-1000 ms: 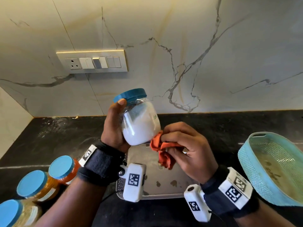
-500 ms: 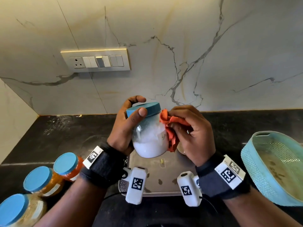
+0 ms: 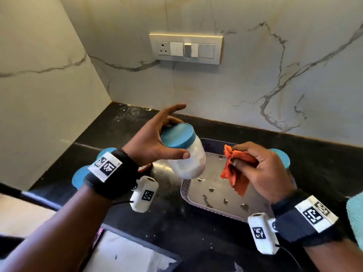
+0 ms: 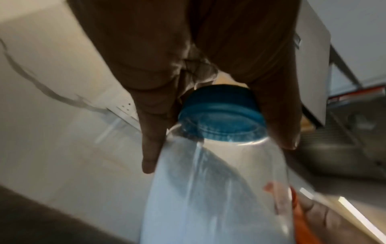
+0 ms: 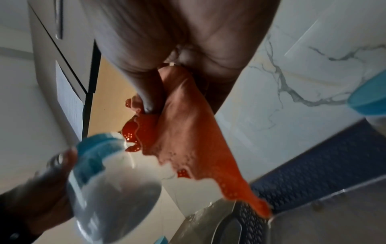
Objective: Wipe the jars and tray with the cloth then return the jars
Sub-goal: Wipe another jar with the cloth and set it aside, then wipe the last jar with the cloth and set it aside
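Head view: left hand (image 3: 155,142) fingers grip jar (image 3: 186,158), right hand (image 3: 263,169) fingers clutch cloth (image 3: 233,173) over tray (image 3: 216,209).

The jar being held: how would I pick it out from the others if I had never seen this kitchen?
Look above the grey tray on the black counter below the switch panel. The jar is gripped near its lid by the left hand, tilted. It alone is lifted and holds white powder.
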`<state>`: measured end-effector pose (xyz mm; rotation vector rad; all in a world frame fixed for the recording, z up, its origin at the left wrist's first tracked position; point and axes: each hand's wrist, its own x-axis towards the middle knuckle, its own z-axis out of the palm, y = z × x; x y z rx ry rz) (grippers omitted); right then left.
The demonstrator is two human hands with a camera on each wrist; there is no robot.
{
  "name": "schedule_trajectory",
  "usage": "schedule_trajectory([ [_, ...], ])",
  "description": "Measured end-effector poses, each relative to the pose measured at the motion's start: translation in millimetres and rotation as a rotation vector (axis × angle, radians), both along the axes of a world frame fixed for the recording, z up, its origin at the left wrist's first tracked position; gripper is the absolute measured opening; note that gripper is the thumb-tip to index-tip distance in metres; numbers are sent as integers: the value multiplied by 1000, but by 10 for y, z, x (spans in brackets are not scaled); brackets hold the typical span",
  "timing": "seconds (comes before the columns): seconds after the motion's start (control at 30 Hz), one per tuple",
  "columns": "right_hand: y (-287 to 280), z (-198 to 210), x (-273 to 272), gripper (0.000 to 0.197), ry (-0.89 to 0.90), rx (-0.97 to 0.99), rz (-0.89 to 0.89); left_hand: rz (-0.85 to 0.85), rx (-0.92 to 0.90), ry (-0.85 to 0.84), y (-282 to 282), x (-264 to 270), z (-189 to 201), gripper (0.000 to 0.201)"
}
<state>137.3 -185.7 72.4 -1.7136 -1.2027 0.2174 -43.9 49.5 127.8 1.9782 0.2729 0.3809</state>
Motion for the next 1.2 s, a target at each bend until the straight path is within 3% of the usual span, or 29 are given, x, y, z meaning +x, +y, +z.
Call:
schedule_trajectory([
  [0.23,135,-124,-382,21,274,62,126,38,441,422,312,-830,-555,107],
  [0.33,154,-157,-484,21,266,46,133,-38,602,579,421,-989,-713,104],
  [0.47,130,-292,-501,25,197,-42,119,-122,678,784,571,-1071,-813,100],
  [0.57,77,-347,-517,27,125,-63,110,-161,717,826,692,-1113,-878,88],
  [0.7,1,-318,-535,27,208,-41,113,-208,807,859,766,-1114,-904,81],
  [1.0,-43,-395,-495,30,152,-83,59,-142,905,914,819,-1130,-906,84],
  [1.1,-31,-413,-479,34,137,-86,52,-96,875,857,772,-1123,-888,93],
  [1.2,-46,-407,-449,37,143,-78,33,-31,820,767,730,-1062,-819,77],
])
